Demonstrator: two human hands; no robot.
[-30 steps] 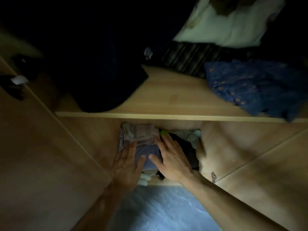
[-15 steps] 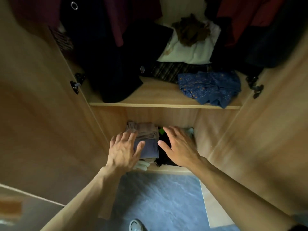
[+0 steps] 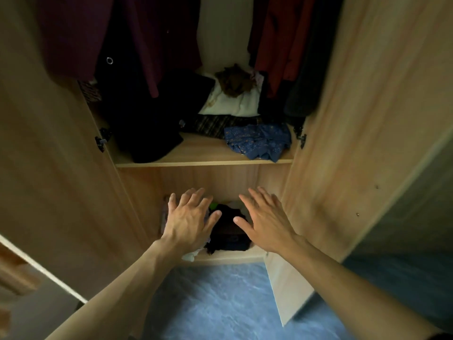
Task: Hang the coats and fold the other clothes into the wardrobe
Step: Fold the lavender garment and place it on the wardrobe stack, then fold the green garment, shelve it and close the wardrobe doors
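We note the left hand (image 3: 190, 222) and right hand (image 3: 266, 222) at lower centre of the frame, fingers (image 3: 193, 204) straight and spread apart, holding nothing. The folded clothes (image 3: 228, 231) lie in the wardrobe's (image 3: 220, 180) bottom compartment. The dark pile shows between the two thumbs. Contact with the clothes: we cannot tell. Coats (image 3: 152, 45) hang at the top.

The wardrobe (image 3: 367, 119) is pale wood grain. Of the hanging clothes, the maroon coat (image 3: 73, 33) is plain, as are the rust-red coat (image 3: 277, 40) and the charcoal coat (image 3: 308, 69). The shelf holds a black garment (image 3: 147, 128), a dark plaid cloth (image 3: 213, 123), a white cloth (image 3: 235, 104), a brown cloth (image 3: 234, 81) and a blue cloth (image 3: 259, 142) speckled with small gold dots. The floor (image 3: 220, 298) is mottled blue.
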